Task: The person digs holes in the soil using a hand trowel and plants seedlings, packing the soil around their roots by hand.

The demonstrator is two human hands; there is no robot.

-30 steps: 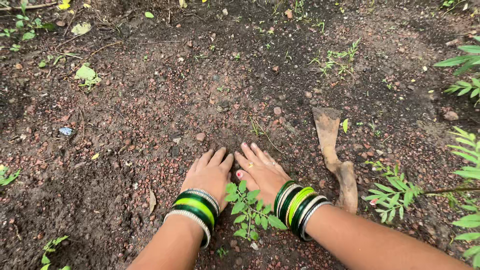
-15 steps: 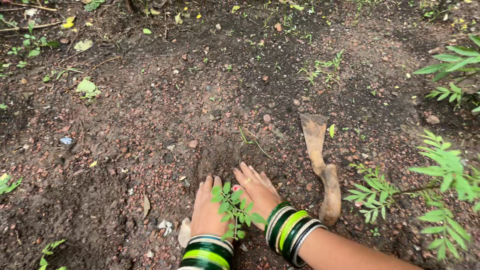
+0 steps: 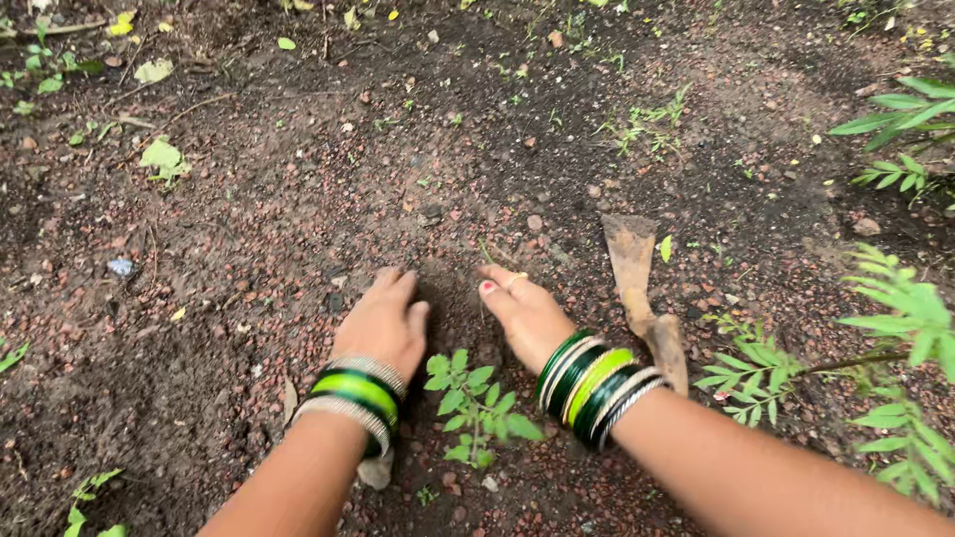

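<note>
Dark, damp soil (image 3: 298,249) flecked with reddish gravel fills the frame as a person presses both hands flat to the ground at lower centre. The left hand (image 3: 383,318) lies palm down, fingers together and pointing toward the top of the frame; the right hand (image 3: 527,308) mirrors it just to the right, also open and gripping nothing, a ring on one finger and red polish on the thumbnail. Between the two hands sits a small patch of darker, loosened earth (image 3: 453,293), and the palms bracket it on either side, a placement that reads as firming the soil.

Just below that patch, between the wrists, stands a small seedling (image 3: 473,403) with rounded compound leaves, upright and untouched by either hand. Stacks of green, yellow-green and silver bangles (image 3: 592,388) ring the right wrist, with a matching set on the left.

To the right of the right hand a mud-caked digging tool (image 3: 642,288) lies flat on the ground, its blade toward the top of the frame, set down within reach and apart from the fingers. Feathery green plants (image 3: 895,298) crowd the right edge; fallen leaves (image 3: 159,154) dot the upper left.
</note>
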